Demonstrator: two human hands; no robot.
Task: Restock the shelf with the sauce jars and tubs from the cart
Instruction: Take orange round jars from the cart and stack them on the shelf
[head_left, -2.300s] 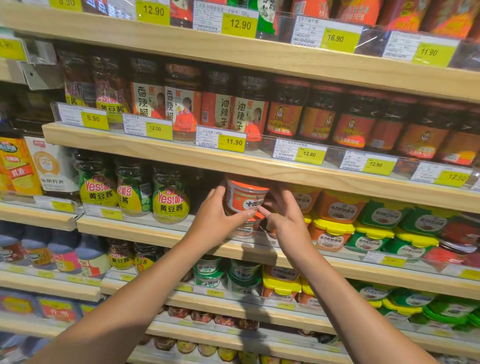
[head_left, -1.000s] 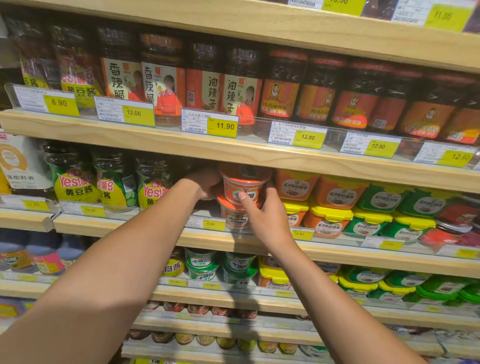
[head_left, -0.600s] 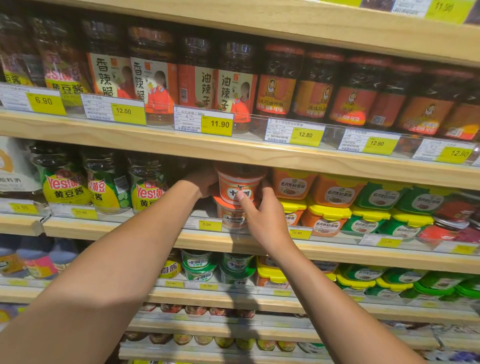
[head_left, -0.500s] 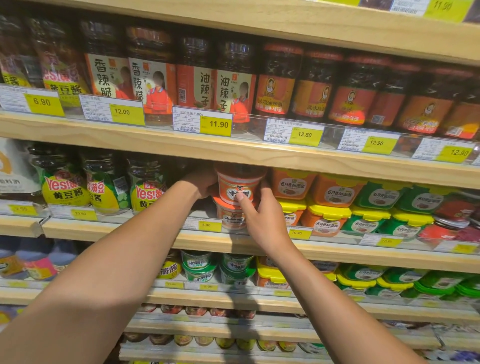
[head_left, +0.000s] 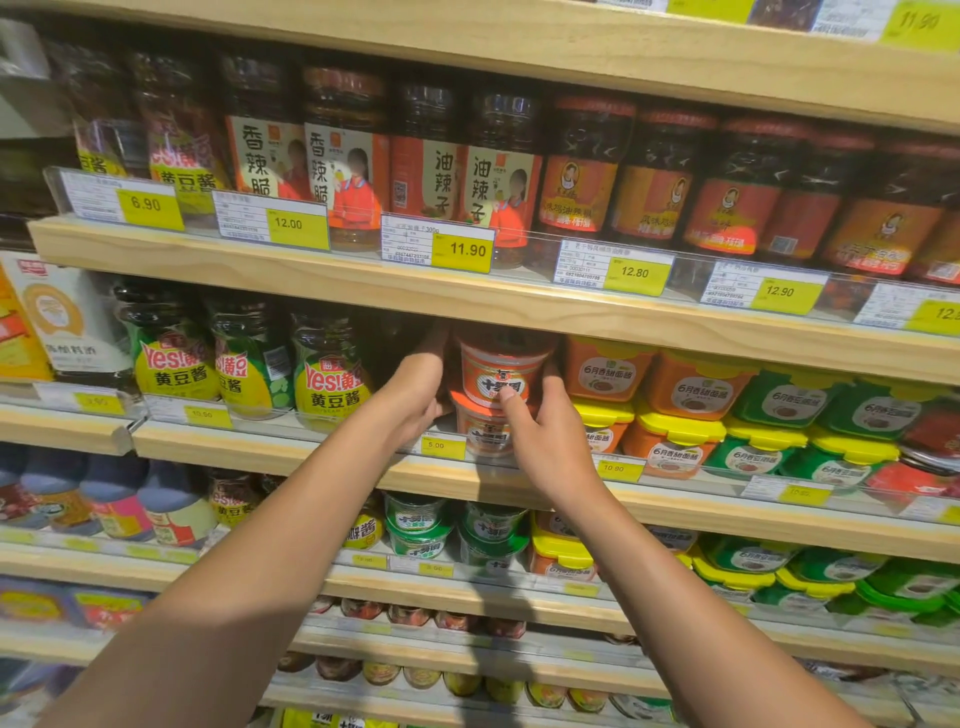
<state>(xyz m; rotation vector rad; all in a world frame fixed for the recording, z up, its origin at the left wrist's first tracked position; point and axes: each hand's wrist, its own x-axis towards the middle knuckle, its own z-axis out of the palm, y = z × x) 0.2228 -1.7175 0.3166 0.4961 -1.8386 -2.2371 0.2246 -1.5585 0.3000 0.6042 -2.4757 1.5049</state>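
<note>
- Since the earliest frame, the orange tub (head_left: 500, 371) has gone from out in front of the shelf (head_left: 311, 453) to well in under the board above. The head camera has also come closer.
- It now sits upright on top of a lower tub (head_left: 485, 435) of the same kind, right behind the 5.00 price tag (head_left: 441, 446).
- The left hand (head_left: 415, 397) cups the tub's left side with its fingers curled in. Their tips are hidden behind the tub.
- The right hand (head_left: 548, 439) grips the right side. Its thumb lies across the front label and its fingers wrap round the back.
- Dark jars with yellow and green labels (head_left: 332, 376) stand just left of the left hand.
- Square tubs with yellow lids (head_left: 605, 382) are stacked just right of the orange tub.
</note>
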